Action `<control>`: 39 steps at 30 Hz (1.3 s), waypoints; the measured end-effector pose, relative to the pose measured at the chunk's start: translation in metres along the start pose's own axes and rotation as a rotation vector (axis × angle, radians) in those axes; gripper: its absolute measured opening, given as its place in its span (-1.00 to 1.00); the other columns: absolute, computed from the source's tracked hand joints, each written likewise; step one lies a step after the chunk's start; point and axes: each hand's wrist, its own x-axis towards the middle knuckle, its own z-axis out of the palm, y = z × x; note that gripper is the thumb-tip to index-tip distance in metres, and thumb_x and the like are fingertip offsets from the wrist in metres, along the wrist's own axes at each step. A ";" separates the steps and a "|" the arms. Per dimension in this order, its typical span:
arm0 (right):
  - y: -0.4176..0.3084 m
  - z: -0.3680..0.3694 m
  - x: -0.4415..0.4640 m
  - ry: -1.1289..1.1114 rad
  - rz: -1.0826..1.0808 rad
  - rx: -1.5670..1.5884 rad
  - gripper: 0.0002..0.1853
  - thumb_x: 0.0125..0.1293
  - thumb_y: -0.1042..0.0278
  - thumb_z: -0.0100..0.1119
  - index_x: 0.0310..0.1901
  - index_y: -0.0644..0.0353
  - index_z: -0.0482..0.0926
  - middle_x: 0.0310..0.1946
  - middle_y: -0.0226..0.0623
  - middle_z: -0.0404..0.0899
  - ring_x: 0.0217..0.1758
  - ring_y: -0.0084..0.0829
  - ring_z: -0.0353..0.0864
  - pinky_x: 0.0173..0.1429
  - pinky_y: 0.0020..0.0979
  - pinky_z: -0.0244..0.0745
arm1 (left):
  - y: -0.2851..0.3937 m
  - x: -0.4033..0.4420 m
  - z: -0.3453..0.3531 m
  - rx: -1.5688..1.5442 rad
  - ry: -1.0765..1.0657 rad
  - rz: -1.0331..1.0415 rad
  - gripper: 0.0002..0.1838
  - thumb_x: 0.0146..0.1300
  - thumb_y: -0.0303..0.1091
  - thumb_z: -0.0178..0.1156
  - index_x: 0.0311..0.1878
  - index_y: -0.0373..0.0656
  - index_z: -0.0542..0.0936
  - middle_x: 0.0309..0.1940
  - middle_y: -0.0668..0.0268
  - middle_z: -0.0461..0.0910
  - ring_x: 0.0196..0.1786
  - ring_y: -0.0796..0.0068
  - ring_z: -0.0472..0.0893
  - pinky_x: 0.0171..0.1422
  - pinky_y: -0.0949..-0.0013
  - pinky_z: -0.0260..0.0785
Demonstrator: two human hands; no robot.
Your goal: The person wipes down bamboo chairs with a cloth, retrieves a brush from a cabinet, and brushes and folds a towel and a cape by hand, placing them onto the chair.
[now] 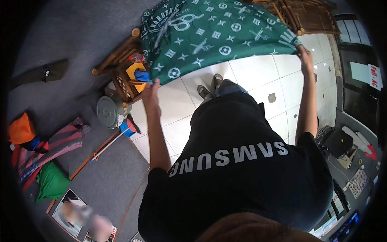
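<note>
A dark green barber cape [217, 30] with white scissors, stars and "BARBER SHOP" print is spread out in front of me at the top of the view. My left hand [151, 93] is closed on its near left corner. At the opposite end, my right hand [305, 57] grips the near right corner. The cape's near edge sags in a curve between both hands, above the tiled floor. Its far part runs out of view at the top. My sandalled feet [210, 85] show below the near edge.
Bamboo furniture [121, 76] stands at left, with a yellow item and blue cloth on it; more bamboo [316, 20] is at upper right. Beside the left piece are a lidded grey bin [108, 112] and a dustpan [128, 128]. Right, a desk holds a keyboard [358, 183].
</note>
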 end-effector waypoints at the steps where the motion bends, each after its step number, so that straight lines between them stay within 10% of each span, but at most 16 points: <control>1: 0.026 0.005 0.001 0.035 0.000 0.005 -0.61 0.38 0.09 0.23 -0.04 0.30 0.70 -0.23 -0.39 0.70 -0.20 -0.56 0.59 -0.03 -0.52 0.43 | -0.026 0.002 -0.003 0.026 0.002 -0.059 -0.76 0.41 -0.33 0.27 0.05 -0.23 0.66 -0.06 0.41 0.68 -0.03 0.70 0.53 0.16 0.53 0.32; 7: 0.121 0.025 0.004 0.132 0.164 -0.273 -0.68 0.33 0.03 0.27 -0.22 0.14 0.72 -0.52 -0.59 0.48 -0.53 -0.69 0.18 -0.42 -0.52 0.10 | -0.174 0.006 -0.011 0.288 0.123 -0.167 -0.73 0.32 -0.29 0.35 0.00 -0.21 0.72 -0.08 0.38 0.68 -0.01 0.59 0.56 0.16 0.45 0.34; 12: 0.177 0.030 0.023 -0.120 0.469 -0.309 -0.44 0.31 -0.11 0.29 0.14 0.17 0.57 -0.04 -0.41 0.69 -0.21 -0.42 0.71 -0.10 -0.25 0.39 | -0.256 0.015 -0.009 0.796 0.226 -0.250 -0.49 0.15 -0.11 0.45 0.03 -0.33 0.68 0.17 0.01 0.49 0.24 0.12 0.51 0.30 0.17 0.36; 15: 0.204 0.036 0.048 -0.288 0.565 -0.274 -0.44 0.29 -0.18 0.30 0.12 0.10 0.56 -0.06 -0.35 0.73 -0.13 -0.37 0.75 -0.04 -0.18 0.40 | -0.288 0.026 0.005 1.000 0.341 -0.290 -0.57 0.14 -0.12 0.44 -0.07 -0.27 0.70 -0.08 -0.02 0.63 0.00 -0.01 0.63 0.18 0.13 0.44; 20: 0.236 0.050 0.083 -0.373 0.689 -0.305 -0.52 0.35 -0.09 0.27 0.10 0.09 0.57 -0.16 -0.27 0.74 -0.19 -0.38 0.71 -0.15 -0.22 0.42 | -0.310 0.041 0.008 0.426 0.193 -0.766 -0.73 0.34 -0.23 0.26 -0.05 -0.23 0.62 -0.23 0.26 0.74 -0.25 0.46 0.63 -0.37 0.37 0.31; 29: 0.201 0.057 0.137 -0.441 0.836 -0.434 -0.62 0.40 -0.05 0.22 0.06 0.04 0.58 -0.17 -0.38 0.74 -0.15 -0.46 0.72 -0.07 -0.29 0.48 | -0.294 0.073 0.043 0.276 0.283 -0.902 -0.62 0.43 -0.14 0.14 0.19 -0.13 0.52 0.01 0.28 0.70 0.07 0.34 0.60 -0.09 0.21 0.29; 32: 0.198 0.064 0.170 -0.472 0.803 -0.402 -0.56 0.40 -0.08 0.22 0.14 0.03 0.57 -0.13 -0.36 0.74 -0.06 -0.44 0.72 0.01 -0.28 0.50 | -0.276 0.101 0.047 0.277 0.263 -0.875 -0.53 0.36 -0.04 0.20 0.23 -0.08 0.52 0.10 0.25 0.66 0.24 0.25 0.55 0.28 -0.01 0.27; 39: 0.150 0.133 0.258 -0.464 0.690 -0.258 -0.63 0.47 0.00 0.13 0.11 0.06 0.59 -0.18 -0.39 0.72 -0.07 -0.49 0.70 0.00 -0.33 0.53 | -0.235 0.226 0.052 0.249 0.260 -0.657 -0.73 0.36 -0.11 0.29 -0.07 -0.09 0.60 -0.17 0.35 0.72 -0.15 0.49 0.64 0.01 0.23 0.42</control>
